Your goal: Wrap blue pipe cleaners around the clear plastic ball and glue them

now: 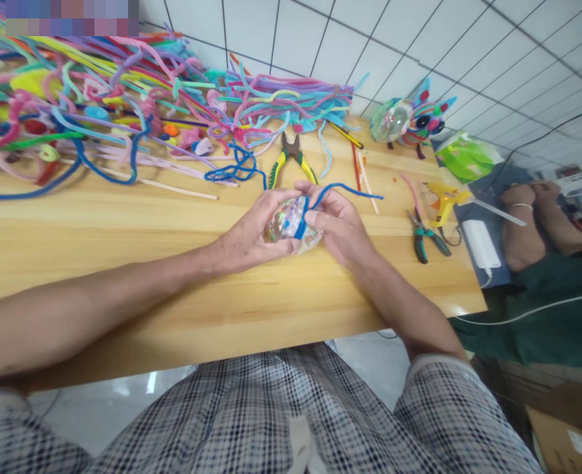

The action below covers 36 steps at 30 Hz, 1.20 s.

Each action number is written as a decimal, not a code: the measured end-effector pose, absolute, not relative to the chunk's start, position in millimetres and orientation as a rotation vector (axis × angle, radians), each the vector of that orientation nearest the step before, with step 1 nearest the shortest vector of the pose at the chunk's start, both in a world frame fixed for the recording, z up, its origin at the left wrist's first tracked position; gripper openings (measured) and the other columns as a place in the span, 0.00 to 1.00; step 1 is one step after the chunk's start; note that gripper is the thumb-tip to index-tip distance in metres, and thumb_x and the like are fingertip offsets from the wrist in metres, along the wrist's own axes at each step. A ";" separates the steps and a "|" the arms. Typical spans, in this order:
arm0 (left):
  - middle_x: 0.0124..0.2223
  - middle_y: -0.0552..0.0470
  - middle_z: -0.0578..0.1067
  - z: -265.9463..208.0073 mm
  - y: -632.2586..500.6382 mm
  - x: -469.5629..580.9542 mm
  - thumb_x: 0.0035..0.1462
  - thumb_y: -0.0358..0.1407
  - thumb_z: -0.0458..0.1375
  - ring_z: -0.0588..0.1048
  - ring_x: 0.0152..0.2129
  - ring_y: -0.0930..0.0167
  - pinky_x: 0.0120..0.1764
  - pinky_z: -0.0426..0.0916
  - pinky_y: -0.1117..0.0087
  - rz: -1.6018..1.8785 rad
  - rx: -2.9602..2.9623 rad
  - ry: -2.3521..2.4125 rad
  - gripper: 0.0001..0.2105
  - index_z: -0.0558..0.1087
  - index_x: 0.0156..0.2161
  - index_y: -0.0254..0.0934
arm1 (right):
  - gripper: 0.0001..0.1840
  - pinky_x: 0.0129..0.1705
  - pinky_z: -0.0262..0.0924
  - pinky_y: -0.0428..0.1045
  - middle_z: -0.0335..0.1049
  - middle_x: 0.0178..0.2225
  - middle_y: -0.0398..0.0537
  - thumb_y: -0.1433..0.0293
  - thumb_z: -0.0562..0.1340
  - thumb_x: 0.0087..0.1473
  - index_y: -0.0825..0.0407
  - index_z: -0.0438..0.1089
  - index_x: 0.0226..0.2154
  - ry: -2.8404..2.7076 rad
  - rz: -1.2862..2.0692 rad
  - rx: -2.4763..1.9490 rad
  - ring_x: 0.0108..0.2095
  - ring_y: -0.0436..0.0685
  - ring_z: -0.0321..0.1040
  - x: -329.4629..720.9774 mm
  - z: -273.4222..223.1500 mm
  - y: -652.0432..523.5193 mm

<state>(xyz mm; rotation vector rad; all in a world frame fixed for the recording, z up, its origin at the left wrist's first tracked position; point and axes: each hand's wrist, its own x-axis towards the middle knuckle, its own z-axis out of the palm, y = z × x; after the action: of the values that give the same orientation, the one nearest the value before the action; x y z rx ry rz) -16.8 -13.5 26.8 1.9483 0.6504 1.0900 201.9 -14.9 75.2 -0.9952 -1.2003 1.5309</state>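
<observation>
A clear, shiny rounded piece [287, 221] with coloured bits inside sits between my hands, above the wooden table. My left hand [254, 230] curls around its left side, thumb below and fingers on top. A blue pipe cleaner [301, 227] runs across the clear piece like a band, and its loose end sticks out to the right. My right hand [339, 224] pinches this pipe cleaner against the right side of the piece. Just beyond my hands lie yellow-and-green pliers [291, 158], jaws pointing away.
Many coloured pipe cleaners [123, 112] cover the table's back left. A decorated figure [422, 122] stands at the back right. Nearer are a yellow glue gun [444, 201], teal-handled pliers [424, 240] and a white power strip [481, 243]. Another person's hands [530, 197] rest at the right.
</observation>
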 end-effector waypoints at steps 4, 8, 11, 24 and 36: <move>0.71 0.41 0.70 27.1 -15.7 -16.5 0.66 0.49 0.70 0.72 0.68 0.52 0.71 0.68 0.47 1.077 1.918 0.672 0.36 0.64 0.73 0.46 | 0.23 0.70 0.68 0.61 0.81 0.61 0.46 0.56 0.85 0.40 0.44 0.80 0.35 -1.216 1.523 -0.984 0.63 0.65 0.75 200.7 73.5 -15.5; 0.71 0.41 0.70 27.0 -18.4 -15.0 0.67 0.48 0.68 0.72 0.67 0.53 0.72 0.67 0.46 1.086 1.918 0.698 0.34 0.63 0.72 0.47 | 0.24 0.69 0.69 0.61 0.80 0.62 0.46 0.54 0.85 0.40 0.44 0.79 0.36 -1.258 1.504 -1.010 0.63 0.65 0.75 199.8 74.7 -17.7; 0.71 0.41 0.69 28.6 -20.1 -15.6 0.69 0.49 0.66 0.71 0.68 0.54 0.72 0.68 0.47 1.066 1.951 0.706 0.32 0.62 0.73 0.47 | 0.24 0.68 0.70 0.61 0.81 0.61 0.46 0.54 0.84 0.42 0.44 0.78 0.36 -1.247 1.506 -1.044 0.63 0.65 0.75 199.7 77.2 -18.8; 0.72 0.37 0.67 28.6 -21.6 -14.8 0.71 0.47 0.64 0.66 0.72 0.51 0.73 0.65 0.43 1.094 2.077 0.629 0.32 0.59 0.73 0.45 | 0.22 0.66 0.70 0.60 0.83 0.56 0.46 0.54 0.84 0.41 0.45 0.77 0.32 -1.203 1.501 -1.067 0.59 0.64 0.77 199.1 78.4 -18.4; 0.72 0.36 0.66 24.6 -19.0 -12.5 0.69 0.46 0.65 0.65 0.73 0.52 0.74 0.65 0.42 1.173 2.148 0.616 0.34 0.58 0.74 0.47 | 0.20 0.70 0.66 0.60 0.82 0.53 0.45 0.59 0.83 0.42 0.44 0.75 0.32 -1.226 1.489 -1.033 0.63 0.64 0.74 200.8 78.5 -17.7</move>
<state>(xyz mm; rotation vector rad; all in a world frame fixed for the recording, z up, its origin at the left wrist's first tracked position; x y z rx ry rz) -12.5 -19.0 24.6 2.1485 0.6158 1.1733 200.8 -17.7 78.5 -1.0334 -1.2263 1.4887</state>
